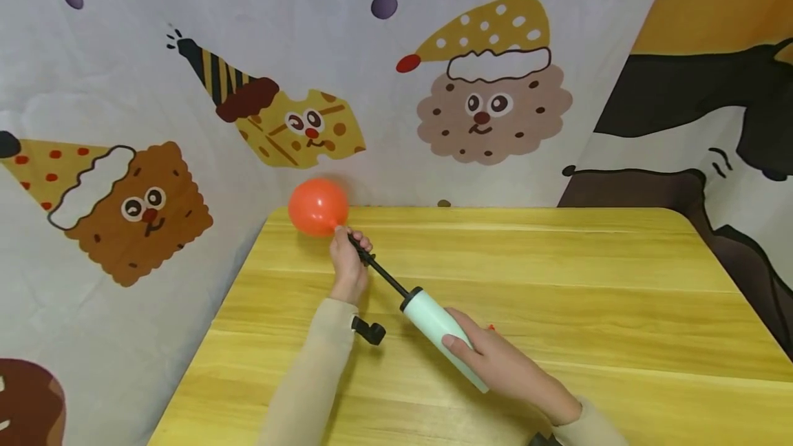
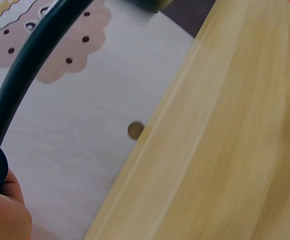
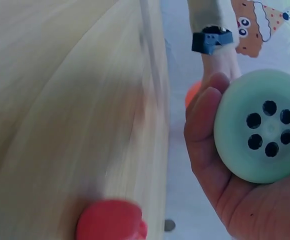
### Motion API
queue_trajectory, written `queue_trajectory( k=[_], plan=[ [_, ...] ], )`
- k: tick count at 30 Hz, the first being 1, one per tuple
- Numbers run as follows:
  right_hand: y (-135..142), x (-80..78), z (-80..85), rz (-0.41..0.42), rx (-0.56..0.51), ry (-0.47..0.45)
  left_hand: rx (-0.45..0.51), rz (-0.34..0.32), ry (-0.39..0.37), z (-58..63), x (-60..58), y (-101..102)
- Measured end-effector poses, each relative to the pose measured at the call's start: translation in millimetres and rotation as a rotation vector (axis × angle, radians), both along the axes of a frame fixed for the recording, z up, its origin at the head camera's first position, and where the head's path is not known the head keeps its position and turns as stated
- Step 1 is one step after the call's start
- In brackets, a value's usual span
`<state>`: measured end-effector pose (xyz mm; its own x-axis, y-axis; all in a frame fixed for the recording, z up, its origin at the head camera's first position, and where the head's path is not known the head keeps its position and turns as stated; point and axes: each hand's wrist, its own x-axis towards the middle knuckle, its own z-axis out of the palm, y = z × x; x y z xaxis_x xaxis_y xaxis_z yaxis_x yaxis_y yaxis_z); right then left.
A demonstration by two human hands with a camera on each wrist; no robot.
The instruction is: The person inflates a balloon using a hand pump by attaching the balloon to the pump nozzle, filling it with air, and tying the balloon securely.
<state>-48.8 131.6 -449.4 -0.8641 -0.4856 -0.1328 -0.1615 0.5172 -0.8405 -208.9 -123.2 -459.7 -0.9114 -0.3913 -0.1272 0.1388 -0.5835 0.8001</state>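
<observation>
A hand balloon pump with a mint-green barrel (image 1: 436, 322) slants across the middle of the head view. My right hand (image 1: 502, 363) grips the barrel near its lower end. In the right wrist view, fingers (image 3: 205, 135) curl round the pump's holed end cap (image 3: 272, 145). A black rod (image 1: 388, 276) runs from the barrel up to my left hand (image 1: 348, 260), which holds the pump's black end together with the neck of a partly inflated orange-red balloon (image 1: 319, 207). That balloon sits just beyond the left thumb. In the left wrist view, only part of the left hand (image 2: 7, 215) shows beside the black rod (image 2: 30, 65).
A small red item (image 1: 491, 327) lies on the wooden table (image 1: 619, 322), partly hidden behind the right hand; it looks larger and rounded in the right wrist view. Behind the table hangs a cartoon-printed backdrop (image 1: 384, 88). A black wrist mount (image 1: 369, 330) juts from the left sleeve.
</observation>
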Motion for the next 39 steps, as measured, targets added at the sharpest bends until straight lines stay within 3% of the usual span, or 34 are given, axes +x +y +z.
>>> queue_trajectory(
  k=[6,12,28,34,39],
  plan=[
    [13.6,11.0,-0.8,0.007,0.036,0.007,0.049,0.027,-0.006,-2.5,-3.9,-11.8],
    [6.0,8.4,-4.4,0.02,0.014,0.006,0.024,0.002,-0.02,-6.6,1.5,-4.7],
    [-30.2,-29.5,-7.9,-0.03,-0.041,0.017,-0.036,-0.133,-0.056,-14.2,27.8,43.0],
    [-34.9,-30.6,-11.0,-0.032,-0.044,0.037,-0.02,-0.091,-0.053,-14.3,22.5,35.1],
    [-28.6,-22.6,-6.9,-0.036,-0.028,0.043,0.008,-0.052,-0.01,-8.7,11.9,19.3]
  ],
)
